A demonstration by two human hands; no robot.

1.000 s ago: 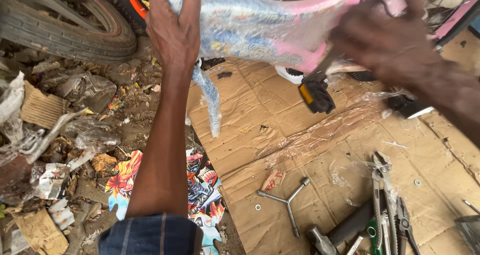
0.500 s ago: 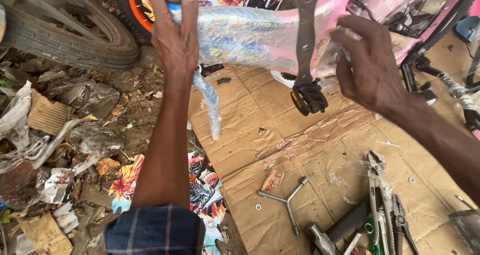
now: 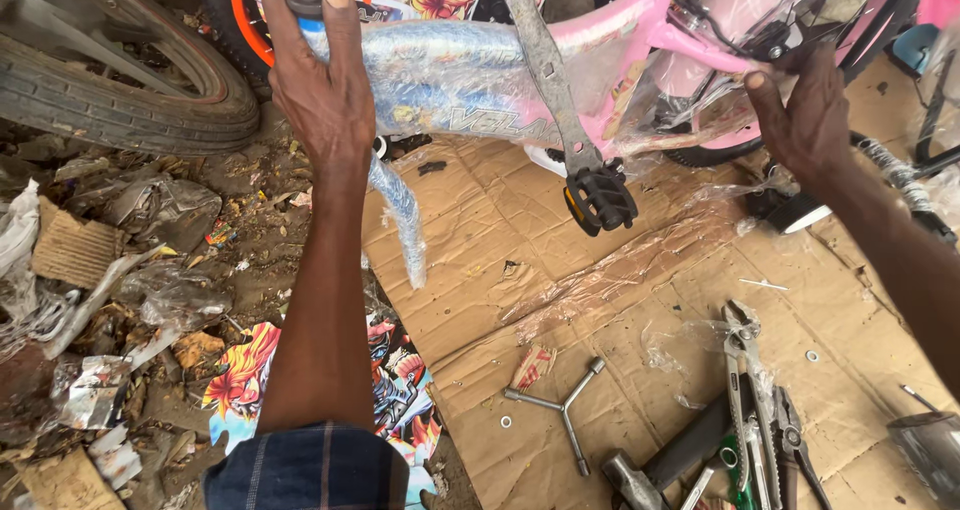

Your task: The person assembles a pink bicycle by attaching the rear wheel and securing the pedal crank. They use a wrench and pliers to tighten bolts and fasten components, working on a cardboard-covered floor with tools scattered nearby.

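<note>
Left hand fingers clamped on wrapped pink bike frame; right hand pinches plastic wrap. I'd flag risk: frame tips, pedal hits cardboard.

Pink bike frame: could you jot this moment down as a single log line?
left hand: gripping wrapped bike frame | right hand: on plastic wrap at rear | pedal: hanging | tools: on cardboard

Tool-strewn flattened cardboard on littered ground
</note>
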